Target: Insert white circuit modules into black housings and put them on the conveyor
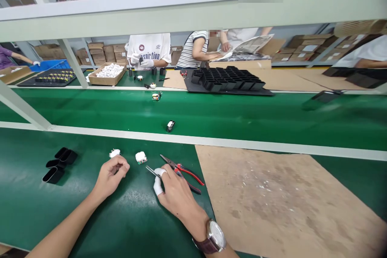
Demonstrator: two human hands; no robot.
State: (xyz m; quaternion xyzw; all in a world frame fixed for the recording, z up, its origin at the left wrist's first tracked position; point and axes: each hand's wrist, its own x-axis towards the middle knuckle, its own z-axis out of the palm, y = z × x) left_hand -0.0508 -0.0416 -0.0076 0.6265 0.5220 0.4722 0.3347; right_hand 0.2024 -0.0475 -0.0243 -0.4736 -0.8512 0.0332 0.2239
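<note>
Tweezers (152, 171) are gripped in my right hand (178, 193), whose thumb and index finger wear white finger covers. Their tips point toward a small white-topped part with a circuit board (141, 157). Pliers with red and black handles (184, 172) lie just beyond my right hand, partly hidden by it. My left hand (111, 173) is closed with curled fingers; whether anything is in them is hidden. Directly behind it lies another small white part (115, 153), apart from or touching the knuckles, I cannot tell.
Several black oval housings (59, 165) lie at left. A stained cardboard sheet (272, 197) covers the right. Across a pale rail (121, 134), the green conveyor belt (242, 117) carries a black-cased part (170, 125) and a bare board assembly (156, 96). Co-workers sit opposite. A shelf beam crosses above.
</note>
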